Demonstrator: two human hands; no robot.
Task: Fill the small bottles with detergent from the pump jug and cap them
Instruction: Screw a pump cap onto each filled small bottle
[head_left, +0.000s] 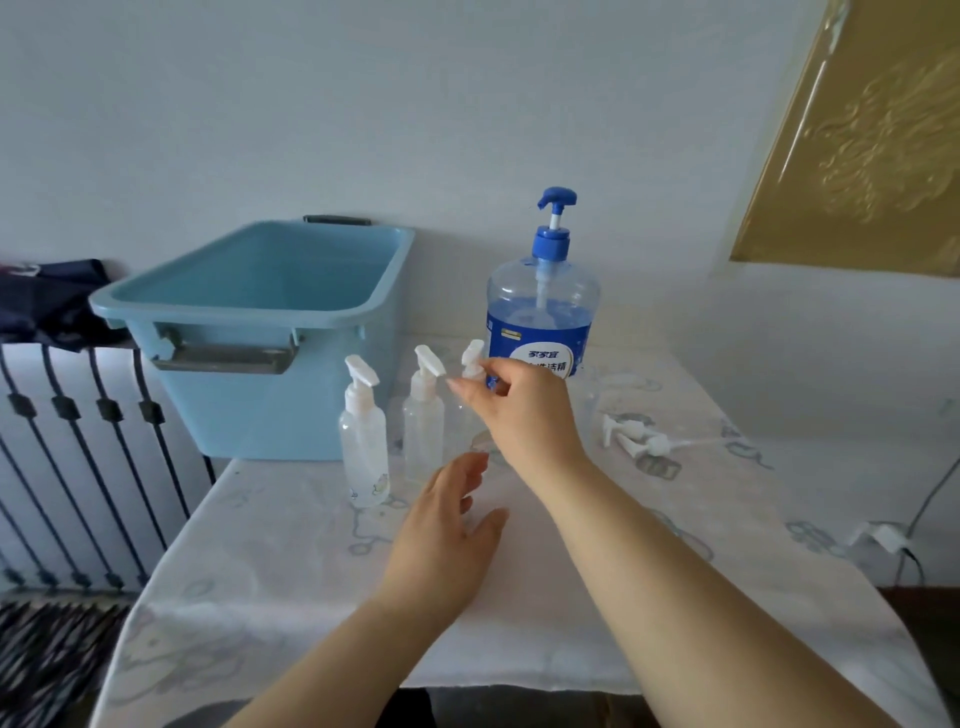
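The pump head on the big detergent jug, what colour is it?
Blue, on the pump head of the jug, clearest in the head view.

Single head view, angled forward-down over table (291, 561), hands (441, 540) close

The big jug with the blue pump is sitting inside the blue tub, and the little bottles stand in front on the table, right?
Not quite. The head view shows the big jug standing on the table beside the blue tub, to its right, not inside it. The little bottles do stand in front on the table.
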